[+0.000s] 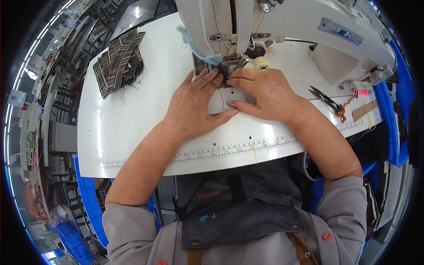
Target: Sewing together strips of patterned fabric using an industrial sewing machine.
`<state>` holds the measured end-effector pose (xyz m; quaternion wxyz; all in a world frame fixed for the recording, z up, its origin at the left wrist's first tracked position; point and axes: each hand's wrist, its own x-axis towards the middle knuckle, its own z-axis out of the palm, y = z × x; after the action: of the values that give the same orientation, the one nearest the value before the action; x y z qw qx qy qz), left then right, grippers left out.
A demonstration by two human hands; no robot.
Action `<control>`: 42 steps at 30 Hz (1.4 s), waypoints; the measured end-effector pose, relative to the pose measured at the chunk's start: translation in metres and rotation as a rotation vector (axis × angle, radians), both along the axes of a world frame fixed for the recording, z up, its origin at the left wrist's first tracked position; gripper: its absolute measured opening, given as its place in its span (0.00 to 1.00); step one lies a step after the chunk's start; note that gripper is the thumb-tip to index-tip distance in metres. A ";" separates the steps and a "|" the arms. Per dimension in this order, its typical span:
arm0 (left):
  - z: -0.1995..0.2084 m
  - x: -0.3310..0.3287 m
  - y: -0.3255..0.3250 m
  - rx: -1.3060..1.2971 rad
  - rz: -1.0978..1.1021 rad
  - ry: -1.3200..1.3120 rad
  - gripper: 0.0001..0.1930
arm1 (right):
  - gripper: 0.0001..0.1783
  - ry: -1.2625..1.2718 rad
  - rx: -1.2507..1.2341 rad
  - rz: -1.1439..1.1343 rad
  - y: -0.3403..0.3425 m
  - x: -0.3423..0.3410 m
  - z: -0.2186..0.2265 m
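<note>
My left hand (192,104) lies on the white sewing table, its fingertips pressing on a striped dark fabric piece (201,64) beside the needle area. Its thumb stretches away to the right. Opposite it, my right hand (267,93) has its fingertips at the fabric's right edge, close to the presser foot (230,59). The right thumb is spread apart and rests on the metal plate (221,100). Neither hand is closed around anything. My fingers and the sewing machine (291,22) head hide most of the fabric piece.
Striped fabric pieces (118,64) with frayed edges lie at the far left of the table (128,128). Black thread snips (326,99) with an orange cord lie at the right. A printed ruler strip (212,152) follows the front edge. Blue bins (86,198) stand below.
</note>
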<state>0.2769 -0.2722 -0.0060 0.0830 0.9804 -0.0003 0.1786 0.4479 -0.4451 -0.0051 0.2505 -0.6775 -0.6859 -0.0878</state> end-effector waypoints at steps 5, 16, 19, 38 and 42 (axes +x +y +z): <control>-0.004 0.004 0.006 0.021 0.035 -0.011 0.44 | 0.23 -0.010 0.008 0.008 0.002 0.000 -0.001; -0.008 0.005 0.008 0.057 0.056 -0.039 0.44 | 0.20 0.005 0.005 0.017 0.002 0.001 0.000; 0.006 0.004 0.007 0.045 0.070 -0.022 0.41 | 0.19 0.018 0.008 0.024 0.001 0.001 0.000; 0.040 -0.192 0.067 -0.359 0.558 0.168 0.23 | 0.17 -0.011 0.062 0.036 0.003 0.000 -0.006; 0.027 -0.139 0.044 -0.560 0.180 0.074 0.09 | 0.16 -0.001 0.051 0.034 0.002 0.001 -0.008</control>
<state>0.1375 -0.2278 0.0209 0.3338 0.9213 0.1391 0.1426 0.4489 -0.4428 -0.0128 0.2687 -0.6592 -0.6950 -0.1014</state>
